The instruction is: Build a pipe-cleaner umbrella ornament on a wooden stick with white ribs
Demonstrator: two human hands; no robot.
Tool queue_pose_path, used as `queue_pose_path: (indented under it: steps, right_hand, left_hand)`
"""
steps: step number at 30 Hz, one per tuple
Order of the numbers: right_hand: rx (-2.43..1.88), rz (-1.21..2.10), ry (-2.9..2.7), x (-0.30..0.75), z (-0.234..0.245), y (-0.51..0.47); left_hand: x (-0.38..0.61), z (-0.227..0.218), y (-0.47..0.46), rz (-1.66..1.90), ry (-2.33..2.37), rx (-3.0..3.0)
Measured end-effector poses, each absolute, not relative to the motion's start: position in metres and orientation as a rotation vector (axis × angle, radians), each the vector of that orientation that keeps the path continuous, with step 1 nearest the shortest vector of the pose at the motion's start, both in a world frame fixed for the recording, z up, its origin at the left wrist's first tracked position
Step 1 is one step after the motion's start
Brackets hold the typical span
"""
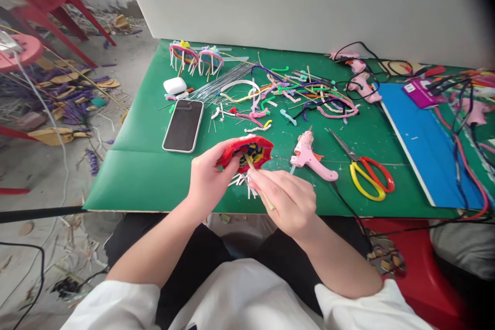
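My left hand [209, 175] is closed on the rim of a small red pipe-cleaner umbrella [249, 149] with blue and yellow inside, held just above the green table [147, 129]. My right hand [288, 198] pinches the thin wooden stick [255, 175] that runs into the umbrella's centre. White fringe pieces hang under the umbrella. Both hands are at the table's front edge, above my lap.
A phone [183, 125] and a white earbud case [175, 85] lie left. A pink glue gun [311, 157] and red-yellow scissors [367, 172] lie right. Loose pipe cleaners [294, 93], two finished umbrellas [197, 58] and a blue board [425, 139] sit further back.
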State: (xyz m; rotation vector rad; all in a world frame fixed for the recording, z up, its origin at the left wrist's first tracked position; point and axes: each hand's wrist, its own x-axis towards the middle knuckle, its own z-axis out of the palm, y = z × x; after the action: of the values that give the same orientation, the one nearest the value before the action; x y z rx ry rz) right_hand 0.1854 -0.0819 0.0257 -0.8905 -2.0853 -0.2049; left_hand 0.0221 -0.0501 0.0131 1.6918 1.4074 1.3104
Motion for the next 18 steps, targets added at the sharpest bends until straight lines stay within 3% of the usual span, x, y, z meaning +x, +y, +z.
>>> queue_pose_path:
  steps: [18]
  right_hand:
    - [-0.926,-0.219,-2.090,0.1822,0.0288,-0.0880]
  left_hand:
    - [0.0272,0.0132,-0.0565,1.282,1.448,1.863]
